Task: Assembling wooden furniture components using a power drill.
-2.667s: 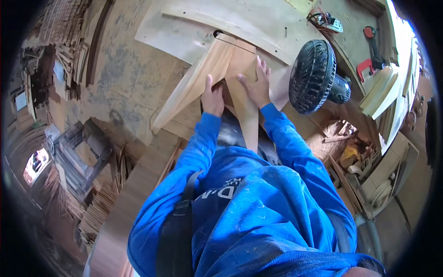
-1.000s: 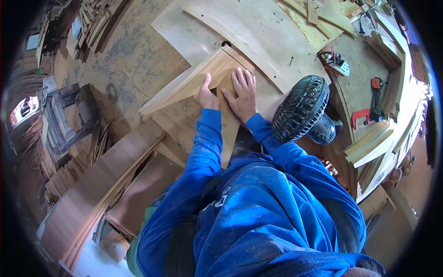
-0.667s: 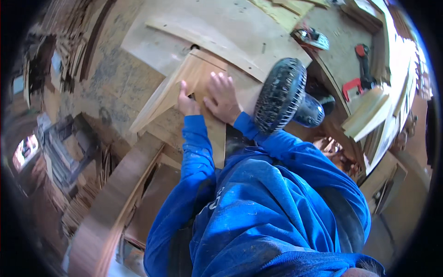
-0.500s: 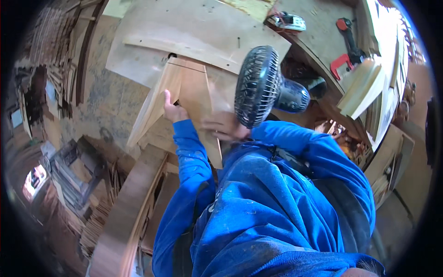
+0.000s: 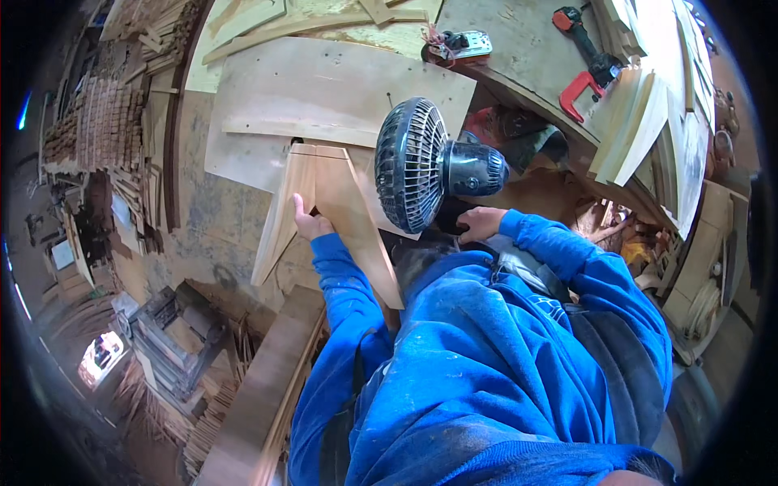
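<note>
Two hands apart: left hand [image 5: 306, 223] grips wooden frame [image 5: 328, 219], long axis up-frame; right hand [image 5: 480, 223] curled, grip unclear, behind fan [image 5: 421, 166].

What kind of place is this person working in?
Most likely a woodworking shop: stacks of cut wood strips, large plywood sheets on the bench, and a red clamp. The left hand holds an angled wooden frame.

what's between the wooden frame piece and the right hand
In the head view, the black caged fan sits between the wooden frame piece, held by the left hand, and the right hand, which is off the wood, near the fan's motor housing.
</note>
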Demonstrator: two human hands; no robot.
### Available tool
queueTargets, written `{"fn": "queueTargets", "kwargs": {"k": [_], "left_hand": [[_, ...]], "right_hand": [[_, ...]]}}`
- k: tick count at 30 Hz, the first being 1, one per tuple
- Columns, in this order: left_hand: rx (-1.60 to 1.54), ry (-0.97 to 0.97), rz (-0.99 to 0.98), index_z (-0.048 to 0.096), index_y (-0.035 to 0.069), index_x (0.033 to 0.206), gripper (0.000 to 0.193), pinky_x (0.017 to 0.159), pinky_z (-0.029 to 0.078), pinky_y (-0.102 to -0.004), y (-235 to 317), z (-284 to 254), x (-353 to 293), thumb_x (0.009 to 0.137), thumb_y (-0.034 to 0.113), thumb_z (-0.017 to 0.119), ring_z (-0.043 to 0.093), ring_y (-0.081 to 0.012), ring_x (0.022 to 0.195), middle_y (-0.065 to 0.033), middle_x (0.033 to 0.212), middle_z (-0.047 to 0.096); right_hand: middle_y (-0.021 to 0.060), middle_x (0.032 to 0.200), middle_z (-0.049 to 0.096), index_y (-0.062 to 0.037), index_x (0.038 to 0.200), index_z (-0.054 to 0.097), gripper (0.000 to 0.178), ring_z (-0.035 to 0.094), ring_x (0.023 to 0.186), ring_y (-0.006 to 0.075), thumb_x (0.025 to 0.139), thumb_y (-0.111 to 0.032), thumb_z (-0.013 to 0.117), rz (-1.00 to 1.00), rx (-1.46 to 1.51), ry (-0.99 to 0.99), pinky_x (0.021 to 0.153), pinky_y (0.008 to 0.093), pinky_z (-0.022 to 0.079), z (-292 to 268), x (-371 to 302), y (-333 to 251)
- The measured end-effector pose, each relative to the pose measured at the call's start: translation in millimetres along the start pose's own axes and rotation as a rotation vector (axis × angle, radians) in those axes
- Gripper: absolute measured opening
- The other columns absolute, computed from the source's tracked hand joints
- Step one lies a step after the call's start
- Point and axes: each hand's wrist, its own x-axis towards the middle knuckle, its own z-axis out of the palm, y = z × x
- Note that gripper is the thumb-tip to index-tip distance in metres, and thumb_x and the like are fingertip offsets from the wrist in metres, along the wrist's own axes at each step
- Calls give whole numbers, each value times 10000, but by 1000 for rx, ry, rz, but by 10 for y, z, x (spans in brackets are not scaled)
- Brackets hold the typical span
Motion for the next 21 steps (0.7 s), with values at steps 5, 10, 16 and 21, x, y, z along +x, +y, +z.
{"fn": "queueTargets", "kwargs": {"k": [5, 10, 16, 21], "left_hand": [[-2, -22, -53, 613, 0, 1332, 560, 1027, 532, -475, 20, -2, 29, 983, 431, 690, 658, -348, 1143, -156, 1291, 664], [2, 5, -45, 616, 9, 1321, 555, 1023, 533, -478, 43, -65, 58, 980, 441, 692, 655, -356, 1144, -160, 1288, 662], [45, 12, -55, 583, 4, 1354, 592, 1021, 533, -482, 51, 25, -24, 986, 458, 675, 650, -359, 1150, -171, 1303, 651], [56, -19, -6, 563, 8, 1375, 615, 1030, 527, -484, 56, -33, 14, 989, 475, 664, 647, -359, 1156, -180, 1299, 648]], "right_hand": [[183, 1347, 661, 0, 1383, 598, 641, 630, 1227, 321, 916, -419, 726, 91, 353, 48, 1069, 432, 482, -191, 12, 758], [101, 1443, 616, -53, 1453, 561, 552, 611, 1270, 235, 943, -170, 733, -48, 1602, 264, 1111, 422, 472, -241, -51, 1085], [81, 1425, 597, -53, 1491, 453, 638, 596, 1291, 194, 942, -218, 731, -328, 1704, 322, 1071, 393, 505, -328, 53, 942], [93, 1347, 628, -7, 1403, 489, 741, 645, 1215, 213, 799, -184, 880, -330, 1695, 516, 1061, 371, 527, -352, 163, 768]]}}
